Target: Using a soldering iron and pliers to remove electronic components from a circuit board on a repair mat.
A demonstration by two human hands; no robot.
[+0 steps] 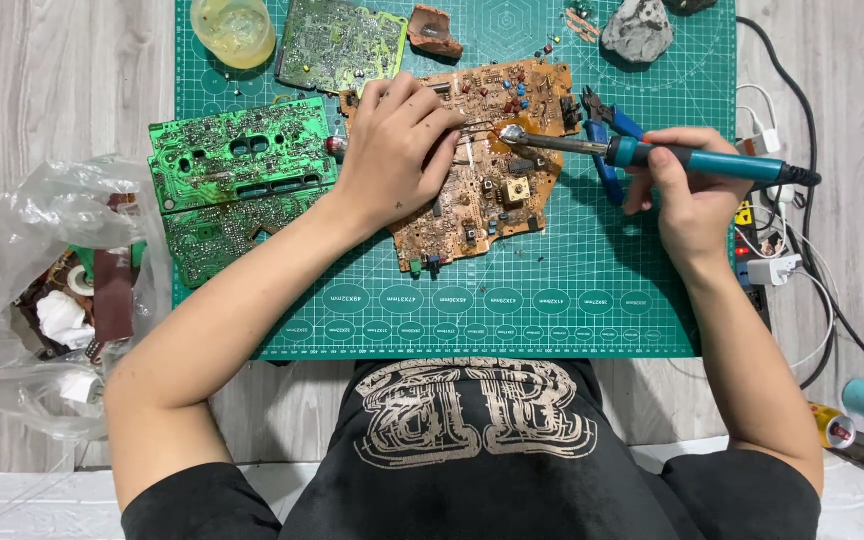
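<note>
Pale wood-grain bench [52,80] fills the frame from above, with a green cutting mat [552,290] spread across its middle. At centre, an orange-brown circuit board [477,170] lies flat on the mat, studded with small components. The left hand [397,150] rests on the board's left half, fingers curled down together, pinching what looks like a thin wire near the board's middle; whether the grip is fully closed on it cannot be told. The right hand [687,190], at right of centre, is wrapped firmly around the blue handle of a soldering iron [652,155], whose metal tip reaches leftward and touches the board just beside the left fingertips. Blue-handled cutters [607,150] lie on the mat between the board and the right hand.

To the left, two bright green circuit boards [237,185] sit side by side at the mat's edge, one overlapping the bench. Another green board [337,42] lies at upper centre, next to a yellowish translucent cup [234,30] at upper left. A reddish-brown fragment [435,32] and a grey stone [638,30] rest along the top edge. A clear plastic bag [42,290] of scraps slumps at the left, off the mat. White chargers and cables [782,265] crowd the right edge. The person wears a black printed shirt [477,450], seen at the bottom.
</note>
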